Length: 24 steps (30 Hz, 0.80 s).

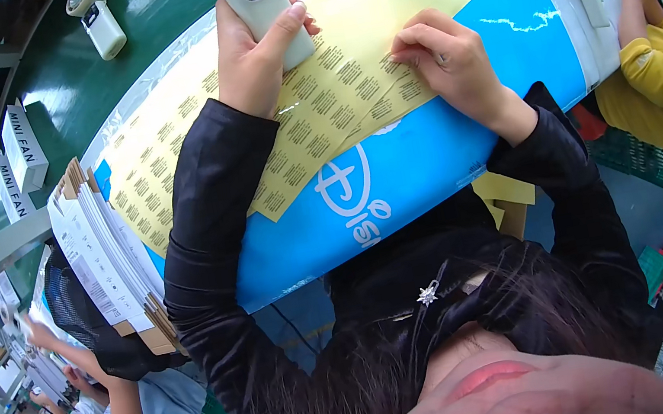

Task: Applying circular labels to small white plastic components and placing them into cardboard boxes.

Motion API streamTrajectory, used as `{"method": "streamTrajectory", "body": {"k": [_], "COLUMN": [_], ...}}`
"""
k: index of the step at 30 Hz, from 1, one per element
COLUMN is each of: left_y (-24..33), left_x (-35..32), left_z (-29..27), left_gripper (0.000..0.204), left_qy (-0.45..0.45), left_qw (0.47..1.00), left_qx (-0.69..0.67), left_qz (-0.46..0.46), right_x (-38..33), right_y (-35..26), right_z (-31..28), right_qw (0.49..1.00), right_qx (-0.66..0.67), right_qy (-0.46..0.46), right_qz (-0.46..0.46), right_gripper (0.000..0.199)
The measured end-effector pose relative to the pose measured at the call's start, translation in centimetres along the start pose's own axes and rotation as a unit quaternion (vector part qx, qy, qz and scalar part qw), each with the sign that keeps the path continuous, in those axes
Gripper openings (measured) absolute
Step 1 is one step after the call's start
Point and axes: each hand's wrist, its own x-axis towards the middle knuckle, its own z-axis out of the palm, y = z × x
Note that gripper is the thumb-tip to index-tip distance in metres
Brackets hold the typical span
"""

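Your right hand (447, 60), fingertips together, contents unclear, could crease the yellow printed paper sheets (154, 171) by dragging, while your left hand (254, 58), gripping the white plastic handheld fan (269, 17) over them, could drop it by loosening.

Handheld fan (261, 13), off-white, with a slim rounded body and a glossy black panel near its neck; it is gripped in the left hand (250, 58), tilted, its round head cut off by the upper edge and its base over the label sheets (313, 106). These sheets, pale yellow, overlap and spread flat across a blue covering (436, 150); small dark text blocks fill much of them, the upper right part appearing bare
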Motion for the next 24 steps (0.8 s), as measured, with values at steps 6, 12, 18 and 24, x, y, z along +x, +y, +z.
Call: {"method": "streamTrajectory", "body": {"k": [6,12,18,24], "left_y": [-0.2,0.8,9.3,14.7], "left_x": [-0.1,0.2,1.0,0.2], "left_z": [-0.2,-0.6,0.4,3.0], "left_gripper": [0.051,0.046,0.052,0.022], "left_qy": [0.003,0.002,-0.053,0.072], "left_qw": [1.0,0.999,0.971,0.913], "left_qx": [-0.006,-0.033,-0.226,-0.393], "left_qz": [-0.016,-0.027,-0.055,-0.077], "right_x": [-0.6,1.4,8.4,12.3], "right_y": [0.0,0.1,-5.3,-12.0], "right_z": [-0.8,-2.8,-6.2,-3.3], "right_qw": [0.998,0.976,0.957,0.851], "right_qx": [0.053,0.203,0.255,0.512], "right_qy": [-0.041,-0.05,0.012,0.085], "right_qz": [-0.012,-0.059,-0.134,-0.078], "right_gripper": [0.014,0.034,0.026,0.01]}}
